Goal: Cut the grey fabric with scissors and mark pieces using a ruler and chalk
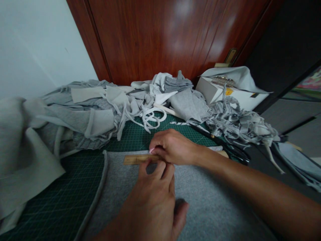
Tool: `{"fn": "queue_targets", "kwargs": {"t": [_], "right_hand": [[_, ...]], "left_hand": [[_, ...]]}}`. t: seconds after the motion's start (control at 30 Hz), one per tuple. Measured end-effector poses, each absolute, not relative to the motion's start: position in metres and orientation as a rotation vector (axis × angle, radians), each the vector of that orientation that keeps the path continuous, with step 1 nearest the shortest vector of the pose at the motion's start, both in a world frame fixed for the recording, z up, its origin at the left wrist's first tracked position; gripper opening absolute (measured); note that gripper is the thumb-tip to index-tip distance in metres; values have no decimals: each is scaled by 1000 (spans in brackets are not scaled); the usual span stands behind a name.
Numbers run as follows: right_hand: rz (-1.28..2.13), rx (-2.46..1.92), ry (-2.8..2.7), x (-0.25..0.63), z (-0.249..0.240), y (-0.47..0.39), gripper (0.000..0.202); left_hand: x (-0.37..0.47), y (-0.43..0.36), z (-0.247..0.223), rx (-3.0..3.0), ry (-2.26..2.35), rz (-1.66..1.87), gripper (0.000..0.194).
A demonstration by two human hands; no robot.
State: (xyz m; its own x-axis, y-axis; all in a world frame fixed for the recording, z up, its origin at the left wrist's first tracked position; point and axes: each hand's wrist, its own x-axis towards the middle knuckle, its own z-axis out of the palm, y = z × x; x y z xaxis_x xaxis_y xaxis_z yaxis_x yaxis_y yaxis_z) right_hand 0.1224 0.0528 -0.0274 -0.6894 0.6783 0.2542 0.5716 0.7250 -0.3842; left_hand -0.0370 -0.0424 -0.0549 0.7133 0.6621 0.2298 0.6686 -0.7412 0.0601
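Note:
Grey knit fabric (200,197) lies spread over a green cutting mat (72,190). A wooden ruler (131,159) rests along the fabric's far edge, its middle hidden by my hands. With bent fingertips, my left hand (156,190) holds the ruler down against the cloth. Just beyond it, my right hand (173,146) is closed in a pinch around a small pinkish-white piece (151,150), perhaps chalk, at the ruler's far edge. Most of that piece is covered by the fingers.
Black scissors (233,150) lie right of my right hand. Grey and white fabric scraps (97,117) are heaped at the left and back. A tangle of grey strips (240,120) sits before a white box (213,90). Behind stands a reddish-brown wooden door (150,40).

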Motion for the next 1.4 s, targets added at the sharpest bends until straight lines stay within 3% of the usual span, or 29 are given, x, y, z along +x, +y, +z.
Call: {"fn": "queue_targets", "kwargs": {"t": [0.67, 1.4], "right_hand": [[282, -1333, -2469, 268, -23, -4, 22], [261, -1489, -2415, 287, -22, -11, 24]], "left_hand": [[-36, -40, -52, -2860, -1042, -346, 69], [-36, -39, -51, -2879, -1040, -337, 66]]}}
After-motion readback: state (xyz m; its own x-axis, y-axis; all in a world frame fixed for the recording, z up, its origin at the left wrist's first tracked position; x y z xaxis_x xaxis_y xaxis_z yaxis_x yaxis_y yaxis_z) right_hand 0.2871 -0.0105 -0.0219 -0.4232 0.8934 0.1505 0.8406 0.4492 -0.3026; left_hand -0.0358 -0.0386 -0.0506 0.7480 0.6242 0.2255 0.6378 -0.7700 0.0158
